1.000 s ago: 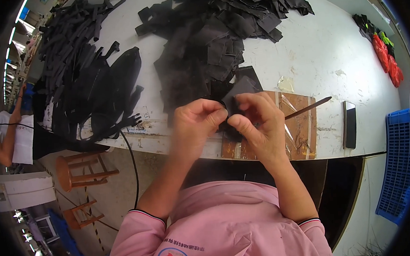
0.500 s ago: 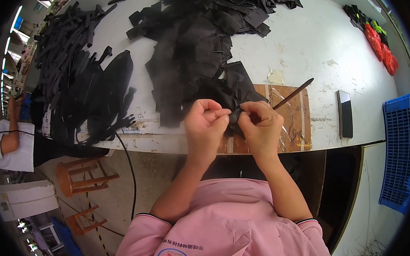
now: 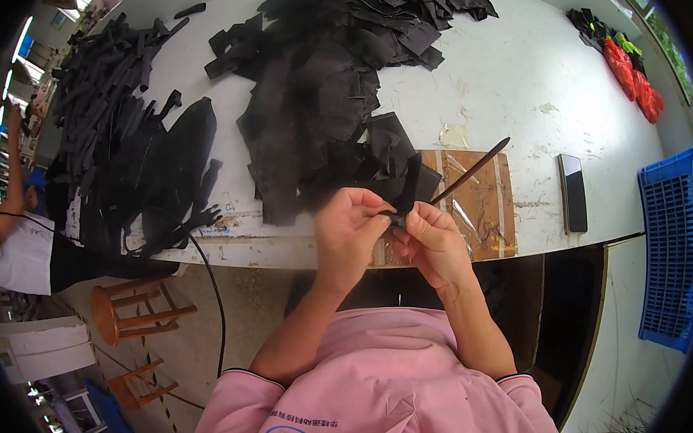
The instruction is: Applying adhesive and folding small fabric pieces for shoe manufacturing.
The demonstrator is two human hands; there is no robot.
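Both hands meet at the white desk's (image 3: pixel 513 87) near edge: the left hand (image 3: pixel 347 228) and right hand (image 3: pixel 435 239) each pinch a small black fabric strip (image 3: pixel 408 187) (grip narrow, fingertips closed), just before the heap of black fabric pieces (image 3: pixel 331 98).

Even, bright daylight fills the scene, strongest toward 12 and 1 o'clock where the white table (image 3: pixel 513 87) reads almost washed out, and shadows stay soft and short. The heap of black fabric pieces (image 3: pixel 331 98) swallows detail into near-solid dark, with little texture visible. Fisheye distortion bends the table edge into a curve and a black vignette rings the frame, heaviest at 3 and 9 o'clock; the centre is sharp, the rim slightly smeared.
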